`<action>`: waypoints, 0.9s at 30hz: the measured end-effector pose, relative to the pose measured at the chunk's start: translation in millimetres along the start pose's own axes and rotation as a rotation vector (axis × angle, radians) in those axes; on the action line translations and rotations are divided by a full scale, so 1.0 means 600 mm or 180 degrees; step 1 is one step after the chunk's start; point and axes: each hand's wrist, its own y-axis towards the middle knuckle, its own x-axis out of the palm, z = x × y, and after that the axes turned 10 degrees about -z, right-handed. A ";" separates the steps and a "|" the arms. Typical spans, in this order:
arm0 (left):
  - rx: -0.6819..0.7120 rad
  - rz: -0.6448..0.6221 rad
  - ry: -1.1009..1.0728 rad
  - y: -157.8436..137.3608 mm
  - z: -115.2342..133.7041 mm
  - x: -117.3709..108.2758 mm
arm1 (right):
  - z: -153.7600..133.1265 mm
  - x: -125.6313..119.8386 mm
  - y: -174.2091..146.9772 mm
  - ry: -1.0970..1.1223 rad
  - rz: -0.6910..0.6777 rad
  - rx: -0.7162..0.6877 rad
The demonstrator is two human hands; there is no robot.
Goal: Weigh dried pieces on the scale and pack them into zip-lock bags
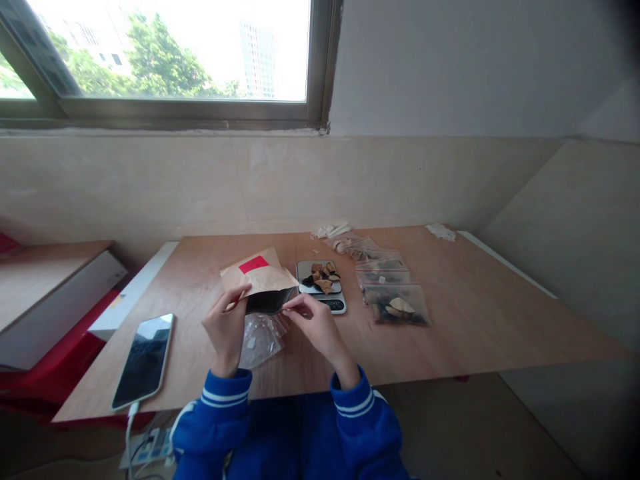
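Left hand (pixel 225 327) and right hand (pixel 317 325) each pinch an edge of the brown pouch (pixel 263 279) above the counter (pixel 475 313), just left of the scale (pixel 338 305). Sound technique — light, even grips, with the pouch clear of the scale.

Tan pouch (pixel 265 281), red label (pixel 253 265), held tilted

sleeves (pixel 371 437): long, bright blue | cuffs (pixel 225 387): blue, double-striped white

The overexposed window (pixel 200 50) glares above a dimmer wall (pixel 280 180).
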 end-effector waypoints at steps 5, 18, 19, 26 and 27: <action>-0.0078 0.0089 -0.0019 0.008 0.002 -0.004 | 0.071 -0.058 0.028 -0.1242 0.0676 -0.0074; -0.0064 -0.0016 0.0014 0.019 -0.001 -0.003 | 0.071 -0.060 0.059 -0.2335 0.0608 -0.0409; -0.0074 -0.0029 0.0006 0.018 0.000 -0.002 | 0.055 -0.045 0.044 -0.2099 0.0633 -0.0554; -0.0124 -0.0117 0.0072 0.006 0.003 0.000 | -0.020 0.055 0.022 -0.1820 -0.0677 -0.0673; -0.0146 -0.0110 0.0071 0.003 0.002 0.000 | -0.021 0.062 0.031 -0.1837 -0.0813 -0.0468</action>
